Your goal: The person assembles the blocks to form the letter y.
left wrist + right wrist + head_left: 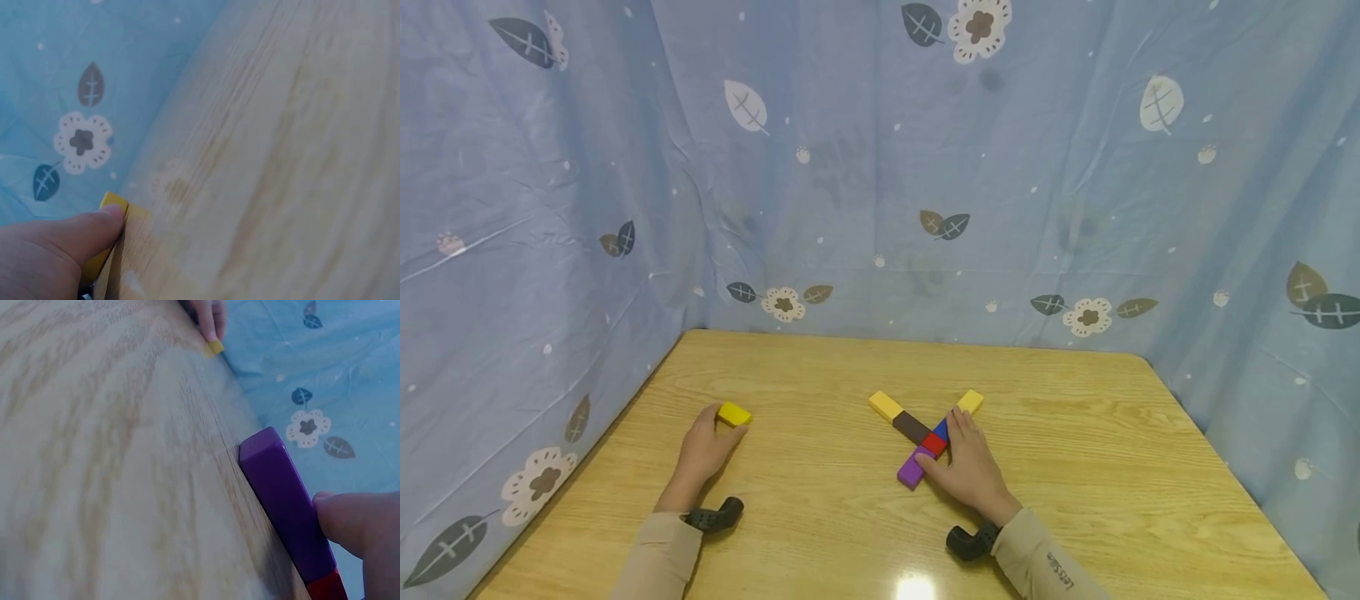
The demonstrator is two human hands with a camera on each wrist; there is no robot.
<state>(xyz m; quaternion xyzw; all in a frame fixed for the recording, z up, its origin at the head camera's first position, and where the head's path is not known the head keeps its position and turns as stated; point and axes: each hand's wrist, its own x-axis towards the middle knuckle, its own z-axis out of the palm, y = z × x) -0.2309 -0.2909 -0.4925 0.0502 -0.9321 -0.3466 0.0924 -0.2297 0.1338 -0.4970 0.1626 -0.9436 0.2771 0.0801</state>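
Observation:
On the table's left side my left hand (702, 450) pinches a bright yellow block (735, 414) between thumb and fingers. The left wrist view shows the thumb (94, 234) against the block's side, near the wooden surface. Right of centre, my right hand (968, 471) rests along a slanted row of blocks, its fingers extended. Its thumb (350, 519) touches the purple block (284, 500). The fingertips lie by the blue block (941, 430) and the pale yellow block (972, 401) at the row's far end. Between purple and blue sits a red block (934, 444).
A dark brown block (912, 427) branches from the row toward the far left, followed by an orange-yellow block (886, 406). The wooden table (820, 517) ends at a patterned blue curtain (850, 167) behind and on both sides. Both wrists carry black mounts.

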